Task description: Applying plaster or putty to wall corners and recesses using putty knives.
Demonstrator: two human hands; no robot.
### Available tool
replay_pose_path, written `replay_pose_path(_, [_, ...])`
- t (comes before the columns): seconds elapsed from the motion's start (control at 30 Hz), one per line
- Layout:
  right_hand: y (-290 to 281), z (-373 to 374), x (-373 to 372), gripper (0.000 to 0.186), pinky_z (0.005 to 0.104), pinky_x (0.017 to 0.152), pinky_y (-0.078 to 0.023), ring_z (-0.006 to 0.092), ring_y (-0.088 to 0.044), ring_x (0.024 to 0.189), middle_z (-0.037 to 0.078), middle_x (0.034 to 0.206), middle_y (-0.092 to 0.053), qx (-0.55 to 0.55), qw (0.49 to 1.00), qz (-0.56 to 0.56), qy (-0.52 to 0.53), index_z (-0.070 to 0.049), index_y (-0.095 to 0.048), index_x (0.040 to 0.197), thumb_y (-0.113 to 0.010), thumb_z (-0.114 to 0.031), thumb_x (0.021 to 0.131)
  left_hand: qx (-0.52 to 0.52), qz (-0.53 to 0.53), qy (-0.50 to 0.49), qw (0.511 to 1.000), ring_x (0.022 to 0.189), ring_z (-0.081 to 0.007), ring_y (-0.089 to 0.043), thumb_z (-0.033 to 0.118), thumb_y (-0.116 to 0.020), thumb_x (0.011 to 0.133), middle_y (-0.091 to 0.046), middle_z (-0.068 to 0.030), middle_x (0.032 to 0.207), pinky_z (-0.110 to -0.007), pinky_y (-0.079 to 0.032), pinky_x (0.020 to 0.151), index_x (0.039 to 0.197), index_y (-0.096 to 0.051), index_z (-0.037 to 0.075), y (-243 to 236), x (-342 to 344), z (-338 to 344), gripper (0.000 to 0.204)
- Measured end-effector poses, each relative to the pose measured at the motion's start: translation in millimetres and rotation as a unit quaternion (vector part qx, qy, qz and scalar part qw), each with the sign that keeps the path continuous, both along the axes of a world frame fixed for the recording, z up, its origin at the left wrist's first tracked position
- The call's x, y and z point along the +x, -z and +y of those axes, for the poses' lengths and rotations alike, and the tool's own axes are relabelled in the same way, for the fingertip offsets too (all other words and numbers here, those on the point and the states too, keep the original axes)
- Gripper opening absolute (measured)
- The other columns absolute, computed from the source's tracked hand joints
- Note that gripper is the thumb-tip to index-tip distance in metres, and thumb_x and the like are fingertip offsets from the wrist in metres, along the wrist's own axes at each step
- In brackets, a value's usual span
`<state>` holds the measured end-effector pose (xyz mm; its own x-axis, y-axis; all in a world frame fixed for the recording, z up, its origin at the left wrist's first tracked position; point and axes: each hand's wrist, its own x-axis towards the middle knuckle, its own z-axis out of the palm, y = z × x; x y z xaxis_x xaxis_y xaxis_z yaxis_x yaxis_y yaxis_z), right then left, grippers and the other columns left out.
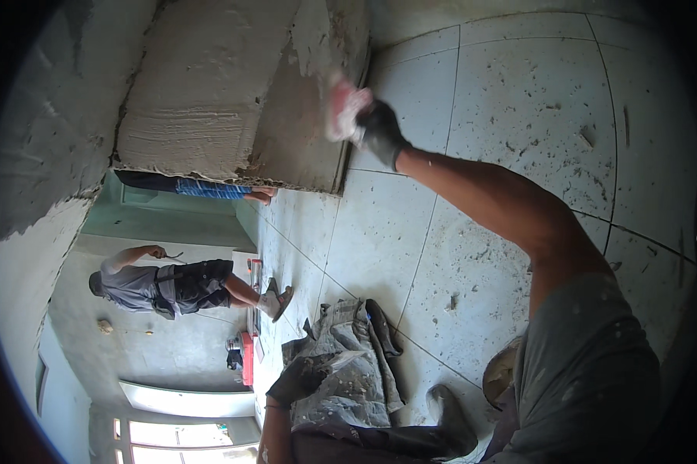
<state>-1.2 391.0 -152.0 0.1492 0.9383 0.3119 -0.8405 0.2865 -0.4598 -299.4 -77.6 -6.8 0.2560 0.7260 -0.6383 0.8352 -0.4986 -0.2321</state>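
Observation:
My right hand, in a dark glove, reaches out and is closed around a red and white tool, smeared by motion. The tool is at the edge of a plastered wall section, next to a darker grey patch; its exact kind cannot be made out. Lower down, my left hand, also gloved, is closed on a flat, pale-bladed scraper. Beneath that blade lies a crumpled grey sack, spattered with white.
The pale tiled floor carries scattered plaster crumbs. Beyond the wall stands a person in dark shorts; another person in blue shorts is partly hidden. A red case sits near a window. My boot is beside the sack.

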Motion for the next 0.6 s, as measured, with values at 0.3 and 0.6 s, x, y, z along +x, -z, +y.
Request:
replay_pose_path(0.3, [-91,80,81,0.036,0.0714,0.084,-0.043,0.0462,-0.055,0.101,0.028,0.107,-0.054,-0.235,0.938,0.116,-0.226,-0.002,-0.059,0.107,-0.065,-0.024,0.079,0.03,-0.14,0.007,0.99,0.084,-0.032,-0.06,0.014,-0.059,0.086,-0.063,-0.013,0.096,-0.043,-0.047,0.073,0.103,-0.064,0.012,10,65,37,0.018])
replay_pose_path(0.6, [-165,38,72,0.023,0.0503,0.063,-0.054,0.0267,-0.064,0.071,0.011,0.077,-0.061,-0.15,0.91,0.267,-0.28,-0.007,-0.062,0.09,-0.059,-0.029,0.085,0.058,-0.207,0.023,0.976,0.085,-0.0361,-0.062,0.014,-0.056,0.086,-0.065,-0.0163,0.096,-0.043,-0.05,0.083,0.097,-0.065,0.009,46,7,19,0.015])
